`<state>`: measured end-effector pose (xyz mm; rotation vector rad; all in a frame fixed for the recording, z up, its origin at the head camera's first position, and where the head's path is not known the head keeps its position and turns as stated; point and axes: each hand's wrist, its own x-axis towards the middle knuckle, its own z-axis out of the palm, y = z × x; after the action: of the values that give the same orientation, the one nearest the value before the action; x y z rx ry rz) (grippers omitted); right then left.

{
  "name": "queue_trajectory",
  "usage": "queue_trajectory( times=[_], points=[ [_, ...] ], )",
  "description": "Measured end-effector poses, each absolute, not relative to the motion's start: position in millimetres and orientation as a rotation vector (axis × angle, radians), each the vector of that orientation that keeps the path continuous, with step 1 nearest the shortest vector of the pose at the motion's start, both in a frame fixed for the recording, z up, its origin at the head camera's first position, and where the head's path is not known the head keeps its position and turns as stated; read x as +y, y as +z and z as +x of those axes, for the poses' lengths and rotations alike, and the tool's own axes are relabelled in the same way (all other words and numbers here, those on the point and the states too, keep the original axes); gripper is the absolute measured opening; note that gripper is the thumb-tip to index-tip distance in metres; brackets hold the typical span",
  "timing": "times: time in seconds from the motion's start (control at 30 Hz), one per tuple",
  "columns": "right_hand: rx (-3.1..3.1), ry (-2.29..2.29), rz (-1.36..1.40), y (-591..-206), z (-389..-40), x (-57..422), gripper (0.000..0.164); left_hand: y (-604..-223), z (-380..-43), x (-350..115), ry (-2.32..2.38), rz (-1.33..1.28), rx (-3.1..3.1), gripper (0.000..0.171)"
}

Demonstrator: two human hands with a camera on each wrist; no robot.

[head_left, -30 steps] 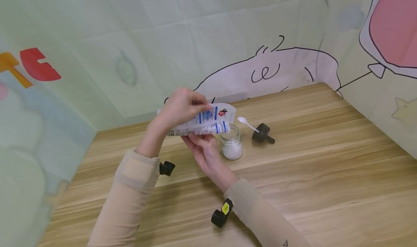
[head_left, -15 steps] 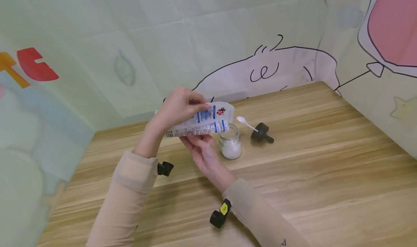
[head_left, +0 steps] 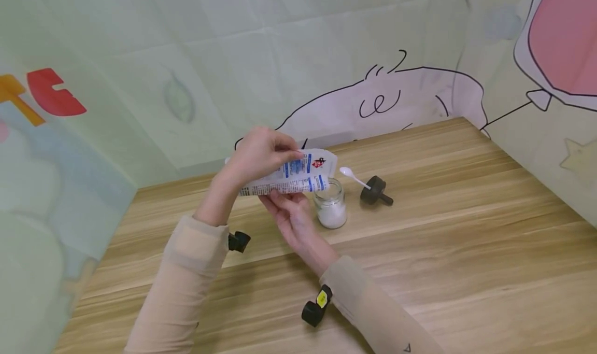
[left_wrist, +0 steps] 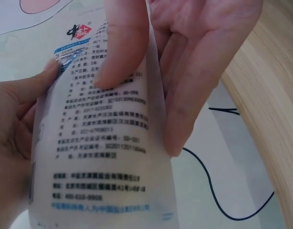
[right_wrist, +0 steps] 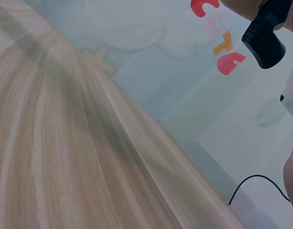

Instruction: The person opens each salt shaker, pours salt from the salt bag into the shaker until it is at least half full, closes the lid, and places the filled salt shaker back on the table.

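Note:
A white salt bag (head_left: 294,180) with blue and red print lies tilted in the air, its right end over the mouth of a glass jar (head_left: 332,203). White grains fill the lower part of the jar. From above, my left hand (head_left: 261,154) pinches the upper side of the bag. My right hand (head_left: 296,219) holds it from below, thumb on the printed face and fingers behind, as the left wrist view shows of the bag (left_wrist: 103,157). Only an edge of the bag (right_wrist: 291,95) enters the right wrist view.
Right of the jar, a black lid (head_left: 372,190) with a stubby handle lies on the wooden table (head_left: 443,250), and a small white spoon (head_left: 347,172) leans on it. A printed cloth backdrop (head_left: 224,74) stands behind the table. Black cameras (head_left: 312,312) sit at both wrists.
Hands and bag stay nearly in place over the jar, with only a slight shift of the whole view. The jar, lid and spoon have not moved.

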<state>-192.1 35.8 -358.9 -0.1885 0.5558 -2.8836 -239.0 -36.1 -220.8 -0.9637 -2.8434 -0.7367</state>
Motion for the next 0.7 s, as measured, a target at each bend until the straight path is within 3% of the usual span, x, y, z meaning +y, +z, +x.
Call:
queue_trajectory(
  times=[0.7],
  points=[
    [0.54,-2.901,-0.247,-355.1,-192.7,37.6,0.061,-216.7,-236.8,-28.7,-0.614,-0.962,-2.847,0.012]
  ],
)
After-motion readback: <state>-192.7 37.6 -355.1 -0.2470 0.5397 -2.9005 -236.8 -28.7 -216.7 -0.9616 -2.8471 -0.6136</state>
